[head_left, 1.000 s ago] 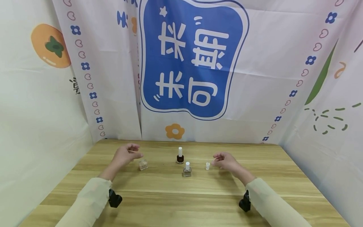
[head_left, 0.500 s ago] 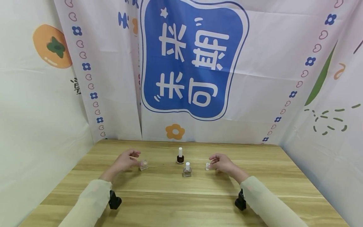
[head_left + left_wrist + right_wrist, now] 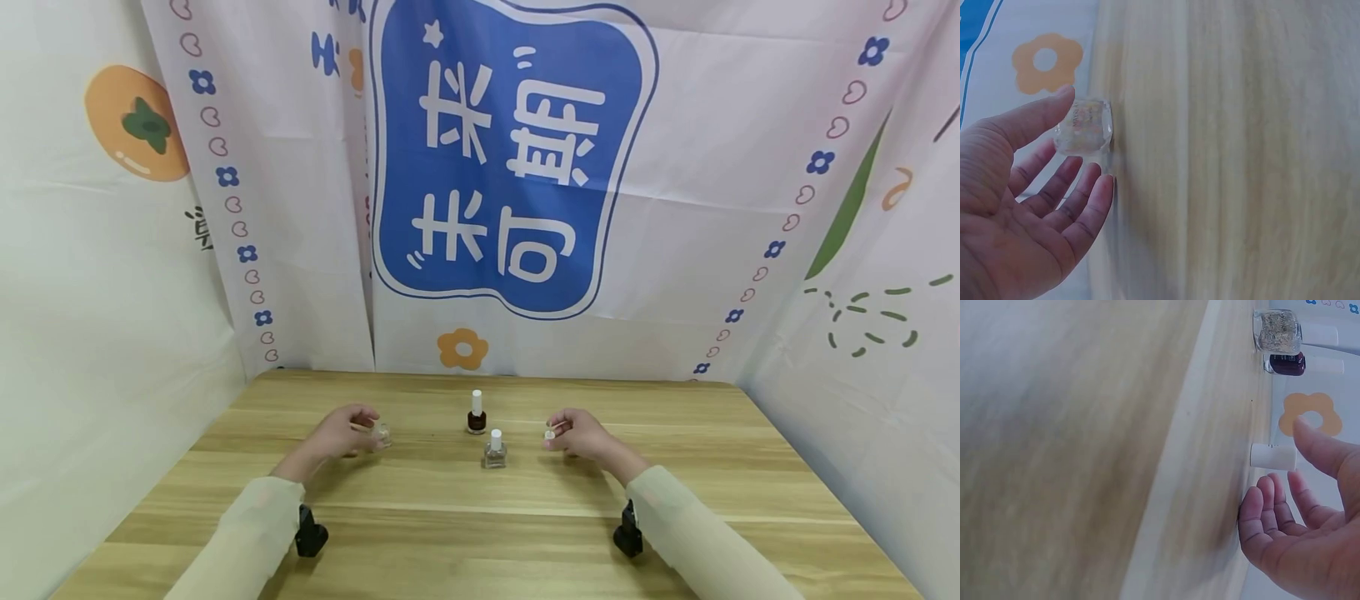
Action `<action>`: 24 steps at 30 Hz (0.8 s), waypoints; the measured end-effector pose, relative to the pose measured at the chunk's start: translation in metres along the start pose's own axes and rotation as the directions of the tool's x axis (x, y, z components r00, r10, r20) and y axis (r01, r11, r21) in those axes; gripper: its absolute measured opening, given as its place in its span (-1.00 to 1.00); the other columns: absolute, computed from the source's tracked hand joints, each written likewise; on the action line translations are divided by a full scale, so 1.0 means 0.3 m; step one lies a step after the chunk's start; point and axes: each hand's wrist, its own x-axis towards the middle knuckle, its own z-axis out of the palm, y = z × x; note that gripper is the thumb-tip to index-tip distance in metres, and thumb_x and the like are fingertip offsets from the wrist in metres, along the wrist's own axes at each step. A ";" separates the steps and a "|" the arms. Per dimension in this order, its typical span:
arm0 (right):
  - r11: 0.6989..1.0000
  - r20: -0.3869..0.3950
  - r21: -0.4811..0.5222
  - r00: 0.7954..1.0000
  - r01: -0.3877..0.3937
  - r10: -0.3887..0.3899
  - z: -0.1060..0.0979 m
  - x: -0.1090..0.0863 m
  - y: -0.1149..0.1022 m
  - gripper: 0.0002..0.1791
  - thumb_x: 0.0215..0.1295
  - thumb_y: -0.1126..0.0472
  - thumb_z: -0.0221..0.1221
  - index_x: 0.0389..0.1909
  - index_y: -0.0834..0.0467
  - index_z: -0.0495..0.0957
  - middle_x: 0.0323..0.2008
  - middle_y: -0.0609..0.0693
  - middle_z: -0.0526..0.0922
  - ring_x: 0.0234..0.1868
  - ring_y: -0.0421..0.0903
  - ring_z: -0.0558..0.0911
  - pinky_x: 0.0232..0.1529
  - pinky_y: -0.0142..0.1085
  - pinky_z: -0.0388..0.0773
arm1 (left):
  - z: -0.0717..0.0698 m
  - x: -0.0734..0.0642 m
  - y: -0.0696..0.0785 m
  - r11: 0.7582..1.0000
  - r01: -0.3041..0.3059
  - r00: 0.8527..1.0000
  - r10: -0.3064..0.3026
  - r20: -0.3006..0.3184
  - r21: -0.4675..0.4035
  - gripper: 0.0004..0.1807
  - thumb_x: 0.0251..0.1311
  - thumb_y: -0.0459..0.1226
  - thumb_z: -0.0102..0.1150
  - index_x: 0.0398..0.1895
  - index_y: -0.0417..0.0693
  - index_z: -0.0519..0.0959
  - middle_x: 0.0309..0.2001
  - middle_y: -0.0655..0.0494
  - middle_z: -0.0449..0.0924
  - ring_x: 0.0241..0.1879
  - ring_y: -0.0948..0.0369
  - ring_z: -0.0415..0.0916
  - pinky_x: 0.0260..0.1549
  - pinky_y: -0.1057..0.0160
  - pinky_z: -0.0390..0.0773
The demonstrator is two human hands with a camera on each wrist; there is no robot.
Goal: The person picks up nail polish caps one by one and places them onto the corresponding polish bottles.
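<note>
My left hand (image 3: 347,432) is at a clear glass nail polish bottle (image 3: 1088,127) without a cap, at the left of the table. In the left wrist view its thumb and forefinger pinch the bottle near its top, the other fingers loosely bent below. On the right, my right hand (image 3: 581,433) stands around a small white cap (image 3: 1272,456) that is upright on the wood. The right wrist view shows a gap between thumb and cap; the forefinger tip is close at its other side. The fingers are relaxed.
Between the hands stand a dark nail polish bottle (image 3: 476,422) with a white cap and, nearer, a clear glittery nail polish bottle (image 3: 495,455), also white-capped. The wooden table (image 3: 465,550) ends at a printed cloth (image 3: 675,250) behind.
Both hands have come inward and down: the left from above and beside its bottle onto it, the right leftward until thumb and forefinger flank the cap. The middle bottles stay put.
</note>
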 end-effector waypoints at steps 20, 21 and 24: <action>1.000 -0.032 -0.024 0.999 0.004 -0.005 0.020 0.023 0.038 -0.73 0.05 0.51 0.34 -0.22 0.32 0.52 -0.35 0.08 0.53 -0.37 -0.09 0.48 -0.42 -0.31 0.48 | 0.031 0.024 -0.016 0.998 0.052 0.998 -0.051 -0.045 0.029 -0.61 -0.05 -0.47 0.41 -0.13 -0.30 0.49 -0.20 -0.08 0.50 -0.28 0.09 0.45 -0.44 0.21 0.56; 1.000 -0.034 -0.028 0.999 0.004 -0.005 0.021 0.024 0.039 -0.73 0.05 0.51 0.34 -0.23 0.32 0.52 -0.35 0.08 0.53 -0.37 -0.09 0.48 -0.42 -0.32 0.48 | 0.032 0.025 -0.018 0.998 0.053 0.998 -0.052 -0.048 0.026 -0.62 -0.04 -0.47 0.41 -0.13 -0.30 0.50 -0.21 -0.07 0.50 -0.29 0.10 0.45 -0.44 0.21 0.56; 0.999 -0.034 -0.043 0.999 0.002 -0.004 0.021 0.025 0.042 -0.74 0.05 0.51 0.33 -0.24 0.30 0.54 -0.34 0.07 0.54 -0.36 -0.09 0.48 -0.42 -0.33 0.48 | 0.032 0.026 -0.021 0.998 0.050 0.998 -0.049 -0.050 0.022 -0.64 -0.03 -0.48 0.40 -0.15 -0.31 0.51 -0.23 -0.07 0.51 -0.32 0.11 0.45 -0.47 0.23 0.54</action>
